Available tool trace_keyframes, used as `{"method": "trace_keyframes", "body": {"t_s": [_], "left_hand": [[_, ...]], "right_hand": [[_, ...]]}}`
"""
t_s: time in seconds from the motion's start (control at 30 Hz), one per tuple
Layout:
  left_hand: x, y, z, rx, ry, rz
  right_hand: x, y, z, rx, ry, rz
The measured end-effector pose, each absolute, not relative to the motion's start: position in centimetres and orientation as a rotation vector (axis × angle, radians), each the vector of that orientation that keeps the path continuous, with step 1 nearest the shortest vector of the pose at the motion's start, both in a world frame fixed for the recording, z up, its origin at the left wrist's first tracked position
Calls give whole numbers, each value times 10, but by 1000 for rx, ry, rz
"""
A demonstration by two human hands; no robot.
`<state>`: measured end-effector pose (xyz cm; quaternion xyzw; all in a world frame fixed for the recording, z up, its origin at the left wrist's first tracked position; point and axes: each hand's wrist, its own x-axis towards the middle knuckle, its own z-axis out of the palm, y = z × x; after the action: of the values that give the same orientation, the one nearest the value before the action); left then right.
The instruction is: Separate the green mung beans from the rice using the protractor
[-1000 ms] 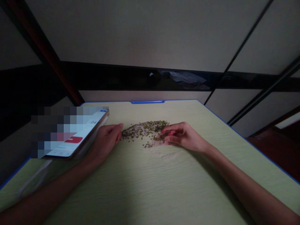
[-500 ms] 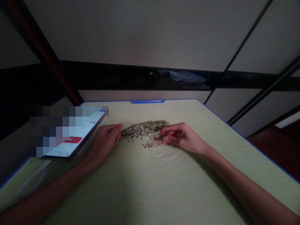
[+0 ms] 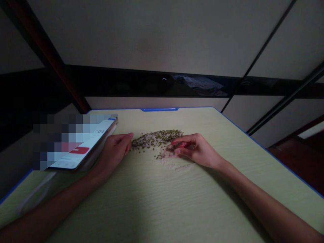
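Note:
A heap of small green beans mixed with pale grains [image 3: 158, 137] lies on the light wood-look table [image 3: 152, 199]. My left hand [image 3: 117, 146] rests at the heap's left end, its fingers curled in; what they hold, if anything, is hidden. At the heap's right side, my right hand [image 3: 199, 150] has thumb and fingers closed around a small see-through container with red on it [image 3: 169, 151]. That container lies low and tilted, with beans at its left end; its exact kind is unclear. Fine pale grains [image 3: 178, 165] are strewn just in front of it.
A phone with a lit screen [image 3: 73, 153] leans at the left, close to my left forearm, and a white cable [image 3: 37, 190] runs from beneath it. The table has a blue rim [image 3: 159, 109]. Behind it stand pale cabinet panels [image 3: 152, 37] with a dark band.
Little differs. My right hand has shifted very slightly and the container in it has turned a little. My left hand stays in place.

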<state>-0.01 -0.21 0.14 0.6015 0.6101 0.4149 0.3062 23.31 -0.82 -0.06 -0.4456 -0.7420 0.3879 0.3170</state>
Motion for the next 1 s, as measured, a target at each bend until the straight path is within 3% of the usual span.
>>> {"method": "trace_keyframes", "body": {"t_s": [1.0], "left_hand": [[1,-2,2,1584,1623,1110]], "right_hand": [[233,-12,2,-1207,-2003,922]]}}
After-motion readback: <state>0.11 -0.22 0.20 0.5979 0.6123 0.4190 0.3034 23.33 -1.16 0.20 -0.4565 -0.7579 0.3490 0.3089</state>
